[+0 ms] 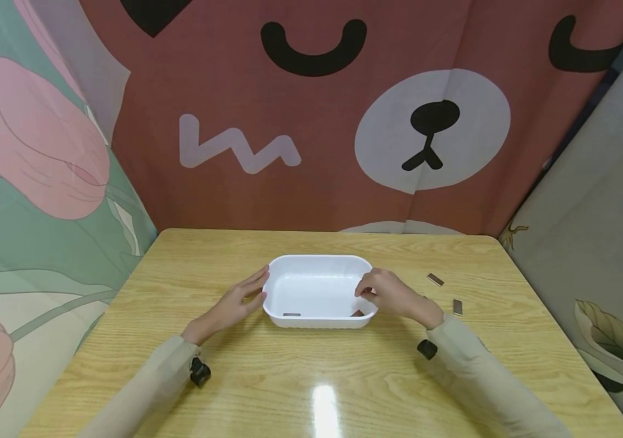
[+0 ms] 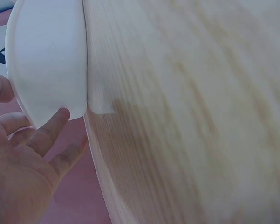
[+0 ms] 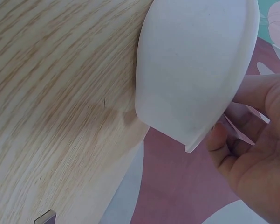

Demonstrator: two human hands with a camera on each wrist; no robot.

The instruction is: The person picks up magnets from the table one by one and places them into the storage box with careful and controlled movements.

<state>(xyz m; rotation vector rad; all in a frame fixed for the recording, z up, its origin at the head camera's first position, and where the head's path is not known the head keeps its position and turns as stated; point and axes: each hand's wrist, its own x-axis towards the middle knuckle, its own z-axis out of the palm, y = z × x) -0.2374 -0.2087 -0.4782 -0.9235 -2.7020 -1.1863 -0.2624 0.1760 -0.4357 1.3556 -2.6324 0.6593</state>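
Note:
A white rectangular basin (image 1: 319, 289) with rounded corners stands on the table. My left hand (image 1: 232, 304) is at its left end, fingers spread and extended; in the left wrist view the fingertips (image 2: 63, 114) rest against the basin's outer wall. My right hand (image 1: 390, 295) reaches over the right rim with curled fingers inside the basin. The rim partly hides those fingers in the right wrist view, and I cannot tell whether they hold anything. Below them a small brown piece (image 1: 358, 314) shows in the near right corner. Another small flat piece (image 1: 292, 314) lies near the front left.
To the right of the basin, two small flat rectangular pieces lie on the wooden table (image 1: 267, 377): a brown one (image 1: 435, 280) farther back and a greyish one (image 1: 457, 307) nearer the right forearm. Printed cloth (image 1: 311, 194) hangs behind the table and at both sides.

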